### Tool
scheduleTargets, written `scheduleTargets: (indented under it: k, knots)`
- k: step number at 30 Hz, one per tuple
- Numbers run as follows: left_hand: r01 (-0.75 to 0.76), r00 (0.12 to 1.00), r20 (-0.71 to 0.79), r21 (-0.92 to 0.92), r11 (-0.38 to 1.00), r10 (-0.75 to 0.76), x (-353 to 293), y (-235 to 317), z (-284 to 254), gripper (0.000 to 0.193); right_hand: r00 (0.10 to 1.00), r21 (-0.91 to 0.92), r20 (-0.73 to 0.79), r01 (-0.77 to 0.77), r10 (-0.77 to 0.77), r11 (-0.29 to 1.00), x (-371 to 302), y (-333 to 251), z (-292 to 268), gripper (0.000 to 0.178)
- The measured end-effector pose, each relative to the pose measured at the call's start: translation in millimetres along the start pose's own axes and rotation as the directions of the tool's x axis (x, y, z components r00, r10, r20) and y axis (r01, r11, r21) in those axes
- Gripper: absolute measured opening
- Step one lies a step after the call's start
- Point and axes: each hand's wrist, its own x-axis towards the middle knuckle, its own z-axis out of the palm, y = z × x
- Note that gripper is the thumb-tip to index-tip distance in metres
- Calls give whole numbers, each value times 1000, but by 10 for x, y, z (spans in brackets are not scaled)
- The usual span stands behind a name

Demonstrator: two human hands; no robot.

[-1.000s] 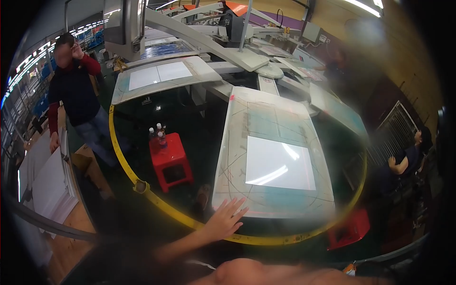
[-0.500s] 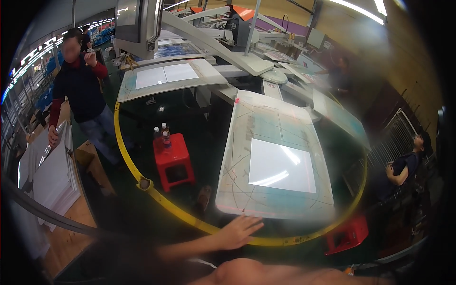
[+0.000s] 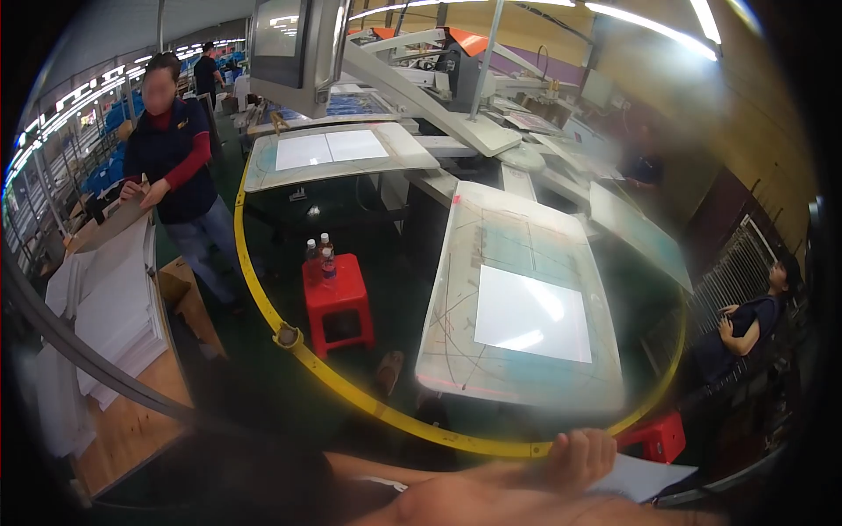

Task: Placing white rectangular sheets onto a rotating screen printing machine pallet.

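My left hand (image 3: 581,459) is at the bottom, right of centre, its fingers curled in at the edge of a white sheet (image 3: 647,478). The hold itself is partly hidden. My right forearm (image 3: 526,503) runs blurred along the lower edge toward the right; its hand does not show. Ahead lies a pale, rounded-corner printing platen (image 3: 443,351), stained blue-green and marked with lines. A glossy white sheet (image 3: 533,313) rests flat on its nearer half. Another platen (image 3: 403,151) at the far left carries two white sheets (image 3: 329,149) side by side.
A yellow curved rail (image 3: 351,387) rings the platens. Bottles (image 3: 328,263) stand on a red stool (image 3: 338,294); another red stool (image 3: 664,438) is at right. Paper stacks (image 3: 123,302) cover a wooden table at left, beside a person (image 3: 180,167). Another person (image 3: 741,324) sits at right.
My left hand has left the platen's near edge, moved right and down, and curled its fingers. A white sheet now shows beside it. The person at left has brought both hands together over the stack.
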Motion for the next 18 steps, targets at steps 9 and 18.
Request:
scheduleTargets:
  k: [9,18]
  knots:
    - [84,865,-475,-183,980,-163,-376,929,-725,29,702,-60,-697,-258,145,964,-287,661,266,40]
    - [269,703,-664,-84,959,-255,-564,808,-1225,35,870,884,88,-293,486,365,-473,1093,720,42]
